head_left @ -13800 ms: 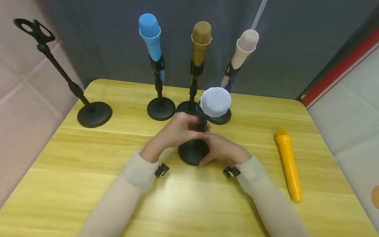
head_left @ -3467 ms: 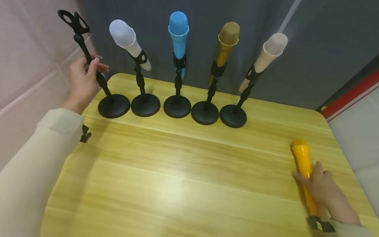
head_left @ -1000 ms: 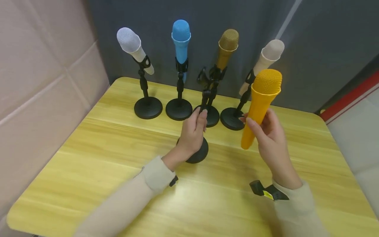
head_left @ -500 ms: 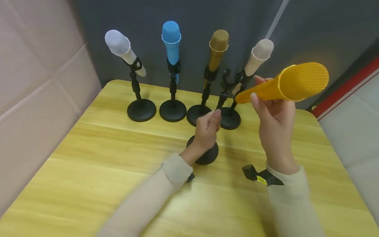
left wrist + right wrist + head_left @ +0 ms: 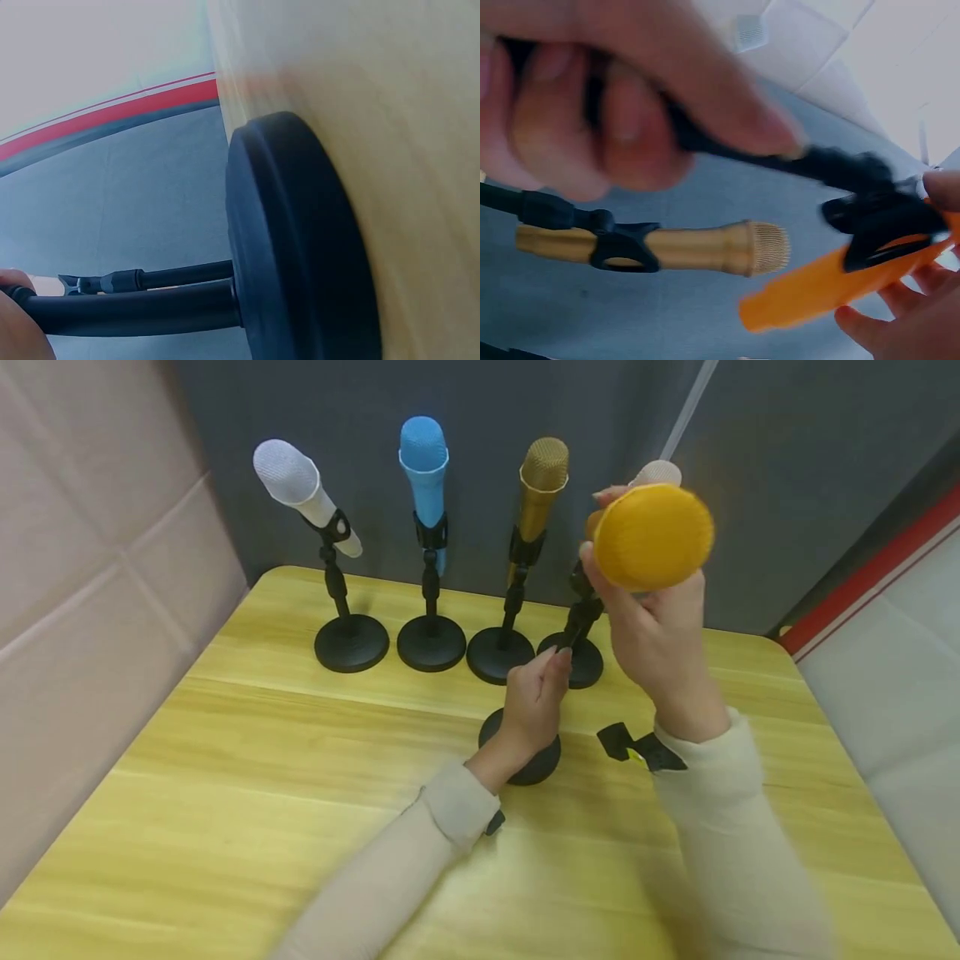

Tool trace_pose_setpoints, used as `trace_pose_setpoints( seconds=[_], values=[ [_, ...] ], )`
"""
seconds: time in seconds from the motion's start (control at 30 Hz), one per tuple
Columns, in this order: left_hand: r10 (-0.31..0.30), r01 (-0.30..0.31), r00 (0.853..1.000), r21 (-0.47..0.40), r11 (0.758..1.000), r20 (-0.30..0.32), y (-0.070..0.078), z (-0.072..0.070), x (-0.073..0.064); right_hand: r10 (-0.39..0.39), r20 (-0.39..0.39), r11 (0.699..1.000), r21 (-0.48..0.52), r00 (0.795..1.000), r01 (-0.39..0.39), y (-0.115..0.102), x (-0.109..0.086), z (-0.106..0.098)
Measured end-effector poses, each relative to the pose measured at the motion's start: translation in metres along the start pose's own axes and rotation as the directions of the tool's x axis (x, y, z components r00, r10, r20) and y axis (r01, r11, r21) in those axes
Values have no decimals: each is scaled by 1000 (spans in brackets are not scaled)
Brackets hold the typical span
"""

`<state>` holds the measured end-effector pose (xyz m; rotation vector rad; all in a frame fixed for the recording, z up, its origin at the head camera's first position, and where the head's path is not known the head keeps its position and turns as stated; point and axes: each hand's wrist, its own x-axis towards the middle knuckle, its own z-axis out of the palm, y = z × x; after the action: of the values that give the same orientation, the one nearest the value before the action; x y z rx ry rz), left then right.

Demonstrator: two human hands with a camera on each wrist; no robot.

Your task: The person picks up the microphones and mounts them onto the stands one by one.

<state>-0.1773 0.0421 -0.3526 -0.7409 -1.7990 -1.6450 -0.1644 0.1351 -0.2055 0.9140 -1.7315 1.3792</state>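
Observation:
My left hand (image 5: pixel 534 702) grips the pole of a black desktop microphone stand (image 5: pixel 142 313), whose round base (image 5: pixel 300 240) is close over the wooden table. My right hand (image 5: pixel 663 639) holds a yellow-orange microphone (image 5: pixel 656 537), its mesh head facing the head camera and hiding most of its body. In the right wrist view, the stand's two-pronged clip (image 5: pixel 889 225) overlaps the orange microphone body (image 5: pixel 810 296), with right-hand fingers around the head end. I cannot tell whether the body is seated in the clip.
Behind, in a row, stand a white microphone (image 5: pixel 288 472), a blue microphone (image 5: pixel 423 468), a gold microphone (image 5: pixel 542 485) and a beige microphone (image 5: pixel 657 472), each on a black stand. The last is partly hidden by my right hand. A dark panel (image 5: pixel 337 402) rises beyond the table (image 5: pixel 247 760).
Since 3.5 seconds ago, the empty stand has come from the left to the middle and the yellow-orange microphone has been lifted. In the last half second, the microphone moved left to the clip.

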Motion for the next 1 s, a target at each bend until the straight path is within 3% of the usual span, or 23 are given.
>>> trace_pose_setpoints(
  seconds=[0.1,0.37,0.6,1.0],
  values=[
    [14,-14,1000,1,1000,0,0,0,0,2,22,998,-68,1000,-1,7,-2,2],
    [84,-83,996,43,996,-17,-2,1,0,64,-53,991,-114,997,-70,31,-2,7],
    [78,-76,997,53,996,-28,-3,2,1,5,-138,998,-55,990,-12,38,-2,15],
    [52,-51,998,15,999,-42,-1,1,0,26,-171,990,-134,985,-50,37,-3,17]
  ],
)
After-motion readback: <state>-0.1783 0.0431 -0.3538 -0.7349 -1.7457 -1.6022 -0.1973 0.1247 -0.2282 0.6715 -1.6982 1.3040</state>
